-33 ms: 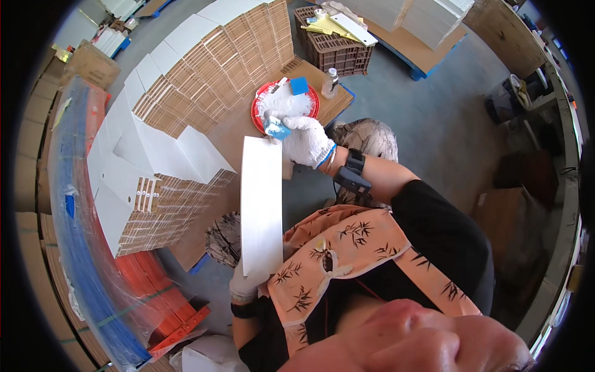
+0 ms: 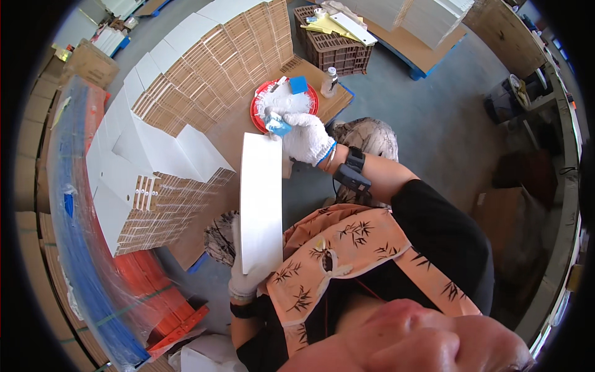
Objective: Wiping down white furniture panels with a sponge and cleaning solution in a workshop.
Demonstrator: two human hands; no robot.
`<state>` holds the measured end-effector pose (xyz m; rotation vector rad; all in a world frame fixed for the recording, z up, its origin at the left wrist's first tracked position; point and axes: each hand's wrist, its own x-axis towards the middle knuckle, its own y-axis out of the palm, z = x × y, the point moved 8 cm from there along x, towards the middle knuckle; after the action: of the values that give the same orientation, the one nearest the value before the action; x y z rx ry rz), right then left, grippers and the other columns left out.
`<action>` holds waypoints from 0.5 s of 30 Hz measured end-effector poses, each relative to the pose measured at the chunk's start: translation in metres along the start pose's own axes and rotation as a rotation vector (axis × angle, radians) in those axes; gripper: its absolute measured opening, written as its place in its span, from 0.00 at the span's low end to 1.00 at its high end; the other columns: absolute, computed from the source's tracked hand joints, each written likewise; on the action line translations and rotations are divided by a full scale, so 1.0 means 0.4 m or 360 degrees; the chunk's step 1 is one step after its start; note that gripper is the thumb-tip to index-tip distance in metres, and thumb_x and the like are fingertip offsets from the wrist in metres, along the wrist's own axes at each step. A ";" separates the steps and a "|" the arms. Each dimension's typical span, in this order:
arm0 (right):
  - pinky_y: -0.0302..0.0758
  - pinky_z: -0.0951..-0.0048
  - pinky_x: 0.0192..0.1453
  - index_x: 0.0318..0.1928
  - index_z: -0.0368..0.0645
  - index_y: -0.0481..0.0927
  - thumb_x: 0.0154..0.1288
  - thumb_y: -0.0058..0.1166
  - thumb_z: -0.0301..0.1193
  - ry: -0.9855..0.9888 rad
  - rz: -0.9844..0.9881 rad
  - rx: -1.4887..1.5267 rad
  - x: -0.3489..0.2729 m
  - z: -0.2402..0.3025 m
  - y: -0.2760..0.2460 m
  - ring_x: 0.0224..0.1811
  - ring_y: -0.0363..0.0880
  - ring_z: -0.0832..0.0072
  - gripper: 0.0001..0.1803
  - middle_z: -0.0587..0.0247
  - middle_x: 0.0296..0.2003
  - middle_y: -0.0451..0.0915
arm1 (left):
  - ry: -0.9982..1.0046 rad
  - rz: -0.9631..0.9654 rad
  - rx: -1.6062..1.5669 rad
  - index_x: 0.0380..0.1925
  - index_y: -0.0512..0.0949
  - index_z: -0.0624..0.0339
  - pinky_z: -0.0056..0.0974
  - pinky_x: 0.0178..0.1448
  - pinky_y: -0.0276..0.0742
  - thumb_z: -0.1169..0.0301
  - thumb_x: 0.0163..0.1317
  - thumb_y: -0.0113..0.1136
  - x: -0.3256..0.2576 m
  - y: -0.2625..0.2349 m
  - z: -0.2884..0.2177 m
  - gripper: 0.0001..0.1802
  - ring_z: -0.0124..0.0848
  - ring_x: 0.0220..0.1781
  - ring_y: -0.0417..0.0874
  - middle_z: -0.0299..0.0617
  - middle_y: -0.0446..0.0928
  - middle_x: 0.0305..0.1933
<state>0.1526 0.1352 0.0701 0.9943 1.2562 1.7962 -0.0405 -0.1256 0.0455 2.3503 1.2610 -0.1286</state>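
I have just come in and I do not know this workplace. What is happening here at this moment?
A person in white work gloves holds a long white panel over the lap. The left hand grips its near end, while the right hand presses a small blue pad at its far end. Just beyond sits a red tray of white paste. Stacks of white and brown panels stand to the left.

- The long white panel I hold is a flat, narrow rectangular board with a plain matte face. It runs lengthwise away from me, near end low by my lap, far end up by the red dish.
- The small blue sponge sits at the panel's far end, squashed, with white paste on it, touching the top edge of the board.
- The red round dish just beyond holds white paste and a blue block.
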 end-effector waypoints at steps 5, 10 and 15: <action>0.75 0.60 0.56 0.57 0.35 0.79 0.60 0.60 0.28 -0.0038 -0.0148 0.0025 -0.002 0.020 0.009 0.48 0.80 0.62 0.24 0.53 0.48 0.83 | 0.0478 0.0229 -0.0240 0.82 0.35 0.64 0.44 0.79 0.60 0.57 0.57 0.77 0.064 0.126 -0.193 0.68 0.42 0.80 0.62 0.53 0.57 0.80; 0.75 0.60 0.57 0.60 0.35 0.77 0.60 0.61 0.30 0.0124 0.0005 0.0099 -0.011 0.017 -0.004 0.45 0.80 0.60 0.27 0.52 0.48 0.82 | -0.0277 -0.0459 -0.0114 0.80 0.45 0.66 0.49 0.73 0.71 0.31 0.65 0.56 0.154 0.080 -0.131 0.61 0.45 0.75 0.69 0.54 0.59 0.79; 0.75 0.62 0.57 0.60 0.33 0.77 0.61 0.61 0.29 0.0158 0.0024 0.0020 0.002 0.002 0.043 0.45 0.81 0.62 0.27 0.53 0.48 0.83 | -0.0046 0.0159 -0.0932 0.79 0.52 0.60 0.60 0.72 0.73 0.28 0.69 0.42 0.232 0.093 -0.085 0.54 0.54 0.69 0.75 0.60 0.61 0.77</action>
<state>0.1507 0.1316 0.0869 0.9333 1.3250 1.8713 0.0380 -0.0571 0.0617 1.8860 0.9938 0.2121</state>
